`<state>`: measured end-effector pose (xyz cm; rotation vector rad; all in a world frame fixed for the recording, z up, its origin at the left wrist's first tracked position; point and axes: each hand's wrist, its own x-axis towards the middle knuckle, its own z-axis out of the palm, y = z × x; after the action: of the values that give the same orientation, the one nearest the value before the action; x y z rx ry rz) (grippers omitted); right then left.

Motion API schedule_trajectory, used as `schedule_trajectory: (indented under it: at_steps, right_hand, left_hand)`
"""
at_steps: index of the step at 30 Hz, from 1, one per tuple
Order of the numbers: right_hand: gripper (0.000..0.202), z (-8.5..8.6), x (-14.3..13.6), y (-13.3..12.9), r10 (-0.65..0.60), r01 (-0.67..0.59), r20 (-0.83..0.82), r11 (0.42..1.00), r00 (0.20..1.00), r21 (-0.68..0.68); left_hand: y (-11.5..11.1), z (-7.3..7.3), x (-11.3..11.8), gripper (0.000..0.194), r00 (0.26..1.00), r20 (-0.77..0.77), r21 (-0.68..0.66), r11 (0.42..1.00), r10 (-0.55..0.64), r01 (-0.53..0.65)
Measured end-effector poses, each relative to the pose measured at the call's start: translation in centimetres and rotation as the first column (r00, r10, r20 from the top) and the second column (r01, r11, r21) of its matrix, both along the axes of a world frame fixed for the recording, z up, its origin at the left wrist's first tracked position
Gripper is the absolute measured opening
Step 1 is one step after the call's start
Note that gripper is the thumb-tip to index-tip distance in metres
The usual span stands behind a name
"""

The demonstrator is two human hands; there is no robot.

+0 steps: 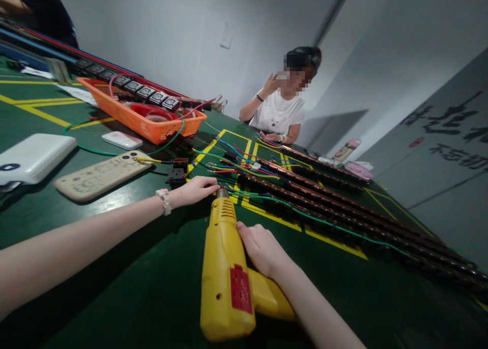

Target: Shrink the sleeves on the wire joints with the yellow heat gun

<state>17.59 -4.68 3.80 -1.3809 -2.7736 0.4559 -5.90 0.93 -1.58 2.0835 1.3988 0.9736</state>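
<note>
In the head view my right hand (265,250) is wrapped around the handle of a yellow heat gun (224,257). The gun's metal nozzle (222,192) points away from me, toward the wire ends. My left hand (196,190) is closed, its fingertips pinching thin wires (240,192) just beyond the nozzle; the exact tips are too small to make out. Green and blue leads run right from there along long dark bars (301,199). A black socket-like block (176,176) sits just behind my left hand.
An orange basket (152,127) holds wires and a red coil. A phone (102,176), a white power bank (38,158) and a white mouse-like object (122,140) lie at left. Across the green table (152,278) sits a person in white (278,110); another in dark clothes stands far left.
</note>
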Motion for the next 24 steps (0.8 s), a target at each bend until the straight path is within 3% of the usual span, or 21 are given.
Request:
schedule_trajectory:
  at_steps: [11,24]
  right_hand:
    - [0.067,-0.1,2.3,0.2,-0.018,0.015,-0.067,0.998,0.998,-0.054]
    - [0.059,0.3,11.1,0.8,-0.370,0.346,-0.111,0.919,0.923,-0.187]
  left_hand:
    - [-0.3,0.1,0.0,0.036,1.000,0.022,-0.029,1.000,0.003,-0.002]
    - [-0.4,0.1,-0.1,0.034,1.000,0.015,-0.071,0.997,-0.002,0.003]
